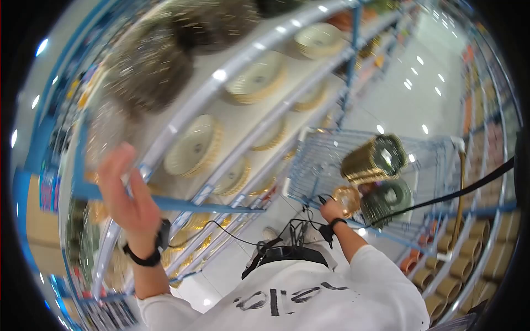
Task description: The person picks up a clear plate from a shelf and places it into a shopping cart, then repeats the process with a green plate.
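Note:
My left hand (130, 196) is raised beside the shelving at the left, its fingers apart with nothing in them. Beyond its fingertips, clear glassware (110, 132) stands on the shelf, smeared by motion. To its right are stacked cream fluted bowls (196, 144) with gold-coloured sides. My right hand (331, 211) is low at the near rim of the blue wire shopping cart (314, 149), fingers curled against an amber glass cup (346, 199). In the cart, close to that hand, lie a gold-sided fluted container stack (364, 161) and a green glass piece (383, 203).
Another shelf with brown cylindrical pots (462, 265) runs along the right. A black cable (464, 190) crosses over the cart, and more cables (298, 231) hang at my waist. The shiny tiled floor (411, 71) stretches along the aisle beyond the cart.

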`<state>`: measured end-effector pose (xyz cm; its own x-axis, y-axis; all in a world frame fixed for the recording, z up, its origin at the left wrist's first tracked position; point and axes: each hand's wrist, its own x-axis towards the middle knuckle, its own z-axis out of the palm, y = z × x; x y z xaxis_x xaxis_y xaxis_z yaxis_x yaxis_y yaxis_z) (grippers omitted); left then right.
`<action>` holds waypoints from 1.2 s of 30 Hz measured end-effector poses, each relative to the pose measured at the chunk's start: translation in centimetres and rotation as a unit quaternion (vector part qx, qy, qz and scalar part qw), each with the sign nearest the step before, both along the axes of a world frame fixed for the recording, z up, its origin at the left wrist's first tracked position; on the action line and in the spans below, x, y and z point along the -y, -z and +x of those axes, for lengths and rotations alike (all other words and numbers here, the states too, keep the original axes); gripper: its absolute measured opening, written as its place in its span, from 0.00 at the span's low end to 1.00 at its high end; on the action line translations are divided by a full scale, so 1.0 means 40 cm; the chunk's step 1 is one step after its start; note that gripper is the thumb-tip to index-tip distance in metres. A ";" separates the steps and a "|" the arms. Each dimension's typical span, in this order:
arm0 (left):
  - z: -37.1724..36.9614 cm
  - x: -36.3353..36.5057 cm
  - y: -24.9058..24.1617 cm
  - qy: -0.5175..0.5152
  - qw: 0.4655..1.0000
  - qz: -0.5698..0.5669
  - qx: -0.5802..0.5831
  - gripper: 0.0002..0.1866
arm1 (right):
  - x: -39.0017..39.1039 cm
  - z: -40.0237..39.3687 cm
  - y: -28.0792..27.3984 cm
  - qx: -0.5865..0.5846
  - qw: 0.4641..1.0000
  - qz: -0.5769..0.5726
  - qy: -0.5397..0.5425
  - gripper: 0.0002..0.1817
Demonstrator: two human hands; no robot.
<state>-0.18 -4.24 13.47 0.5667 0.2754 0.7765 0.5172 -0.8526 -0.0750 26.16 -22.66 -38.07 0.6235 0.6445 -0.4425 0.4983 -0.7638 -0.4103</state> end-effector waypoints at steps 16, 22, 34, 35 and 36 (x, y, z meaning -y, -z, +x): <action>0.828 -0.039 1.419 0.187 0.783 -0.377 -0.457 0.14 | -0.009 -0.003 0.009 -0.052 0.995 0.000 0.083 0.11; 0.850 -0.001 1.761 0.091 0.779 -0.278 -0.554 0.10 | -0.016 0.005 0.005 -0.078 0.994 -0.022 0.077 0.11; 0.807 -0.036 1.684 0.165 0.823 -0.314 -0.443 0.08 | -0.011 -0.004 0.017 -0.061 0.995 0.000 0.084 0.09; 0.797 -0.042 1.652 0.160 0.829 -0.304 -0.441 0.08 | -0.008 -0.009 0.018 -0.058 0.995 0.012 0.082 0.09; 0.790 -0.048 1.596 0.149 0.815 -0.358 -0.431 0.07 | -0.007 -0.006 0.017 -0.063 0.994 0.001 0.085 0.09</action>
<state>31.43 -2.33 -50.35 0.9415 0.2333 -0.2432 0.2968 -0.9158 0.2707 25.91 -22.40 -38.74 0.6640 0.5350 -0.5223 0.3066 -0.8320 -0.4625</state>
